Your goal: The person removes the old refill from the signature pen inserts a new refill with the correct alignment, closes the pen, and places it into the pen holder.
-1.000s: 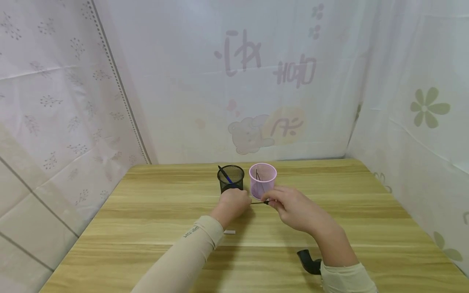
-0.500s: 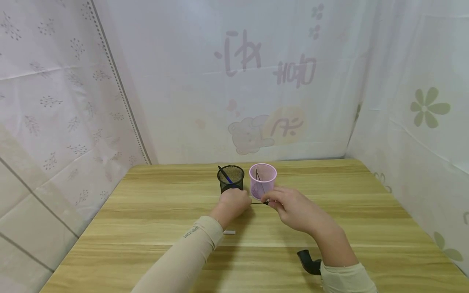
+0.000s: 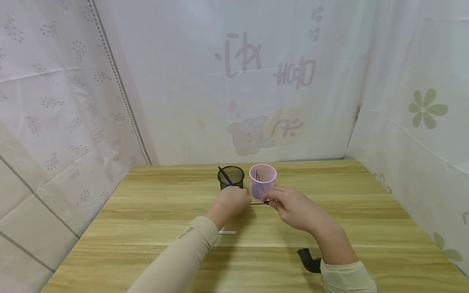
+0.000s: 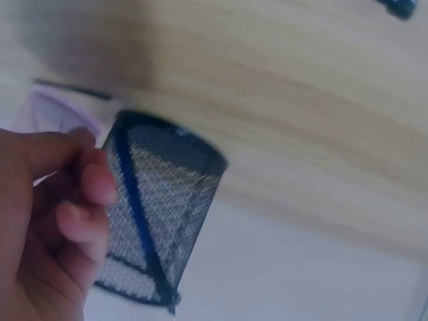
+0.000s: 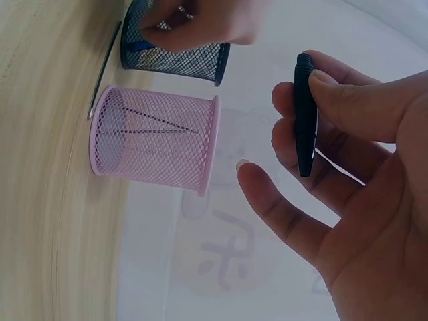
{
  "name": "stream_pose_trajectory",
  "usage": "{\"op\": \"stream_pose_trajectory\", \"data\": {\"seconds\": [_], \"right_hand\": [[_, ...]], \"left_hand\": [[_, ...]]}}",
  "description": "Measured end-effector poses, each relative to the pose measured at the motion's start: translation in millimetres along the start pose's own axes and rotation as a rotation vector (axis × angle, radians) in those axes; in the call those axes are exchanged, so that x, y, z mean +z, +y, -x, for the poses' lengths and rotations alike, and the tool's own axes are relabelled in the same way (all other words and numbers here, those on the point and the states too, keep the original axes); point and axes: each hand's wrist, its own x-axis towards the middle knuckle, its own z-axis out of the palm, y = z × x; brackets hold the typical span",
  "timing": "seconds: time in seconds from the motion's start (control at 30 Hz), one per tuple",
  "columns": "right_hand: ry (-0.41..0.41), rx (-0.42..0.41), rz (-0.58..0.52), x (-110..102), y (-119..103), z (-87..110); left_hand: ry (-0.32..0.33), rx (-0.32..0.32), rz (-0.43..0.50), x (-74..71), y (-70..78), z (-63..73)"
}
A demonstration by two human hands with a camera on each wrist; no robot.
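In the right wrist view, my right hand pinches a short black ridged, tapered piece like a pen barrel section between thumb and fingers, in front of the pink mesh cup. Two thin dark sticks show inside that cup. My left hand is by the black mesh cup, fingers curled and fingertips close together. A silvery glint shows between them in the right wrist view; whether they hold anything is unclear. A blue and black pen leans inside the black cup. A thin dark rod lies near the cups.
On the wooden table, a white stick lies partly behind the left forearm. A black bent tube-like piece sits near the right sleeve. Printed curtains stand behind and at both sides.
The left forearm has shifted slightly left, baring more of the white stick. The right hand keeps its place with the black piece. The whole view has tilted a little.
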Motion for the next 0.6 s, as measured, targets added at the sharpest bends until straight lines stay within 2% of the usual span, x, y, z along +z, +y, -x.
{"op": "stream_pose_trajectory", "data": {"seconds": [0.13,0.3,0.47,0.6], "right_hand": [[-0.010,0.021,-0.008,-1,0,-0.7],[-0.006,0.024,-0.007,-1,1,-0.8],[0.000,0.028,0.002,1,2,-1.8],[0.003,0.029,0.008,1,1,-1.9]], "left_hand": [[0.035,-0.014,0.018,-14.8,-8.3,8.5],[0.094,-0.057,0.100,-34.2,-21.9,25.7],[0.170,-0.122,0.201,-47.0,-32.9,46.3],[0.221,-0.176,0.269,-51.9,-36.1,62.2]]}}
